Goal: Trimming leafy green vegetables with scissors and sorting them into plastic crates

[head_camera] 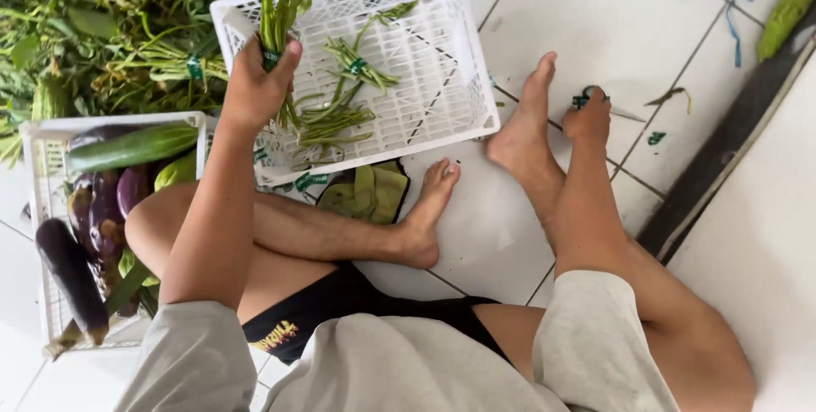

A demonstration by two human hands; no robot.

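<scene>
Holding 1 bundle of long beans, the left hand is clenched above the white crate's left rim.
Stems could slip loose if the green band gives; 2 bundles lie inside it, aubergines fill the second crate, and the right hand pinches green tape at the floor.

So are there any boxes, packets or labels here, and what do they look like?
White plastic crate: on the floor ahead, rectangular, lattice walls, green bean bundles inside.
Second white crate: at the left, rectangular, holding purple eggplants and a cucumber.
Green tape bands: thin strips around the bundles.
Left hand: holds a bundle over the first crate.
Right hand: on the floor, pinching green tape.
</scene>
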